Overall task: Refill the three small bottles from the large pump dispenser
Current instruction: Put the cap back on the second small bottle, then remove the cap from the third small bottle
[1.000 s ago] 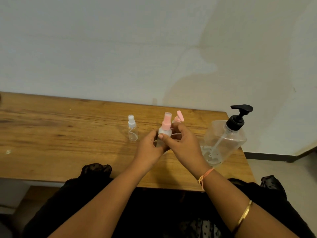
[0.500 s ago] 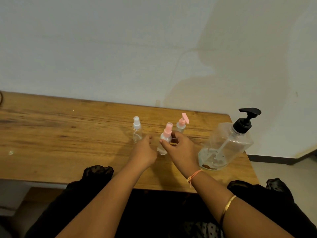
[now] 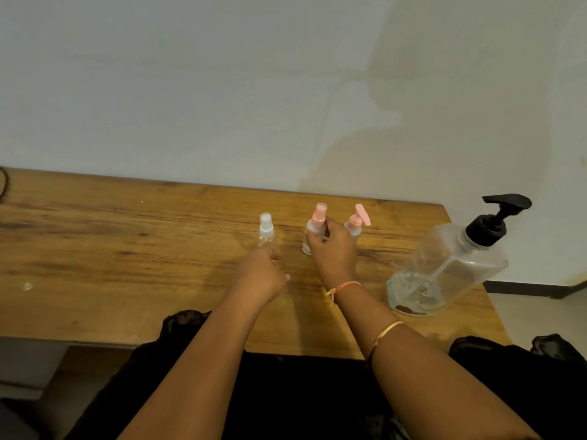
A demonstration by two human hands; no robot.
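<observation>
Three small clear bottles stand in a row on the wooden table (image 3: pixel 127 265). The white-capped spray bottle (image 3: pixel 266 230) is on the left, the pink-capped spray bottle (image 3: pixel 314 230) in the middle, and the pink pump bottle (image 3: pixel 356 224) on the right. My right hand (image 3: pixel 333 252) grips the middle bottle around its neck and body. My left hand (image 3: pixel 263 274) is just in front of the white-capped bottle with loosely curled fingers that hold nothing. The large clear pump dispenser (image 3: pixel 451 268) with a black pump head stands at the right, with a little liquid at its bottom.
The table's right edge runs close behind the dispenser, and its front edge is near my lap. A white wall rises behind the table. A dark cable (image 3: pixel 3 182) shows at the far left edge.
Both hands held the pink-capped spray bottle up a second ago. It now stands on the table in the row. My left hand has let go and moved left toward the white-capped bottle.
</observation>
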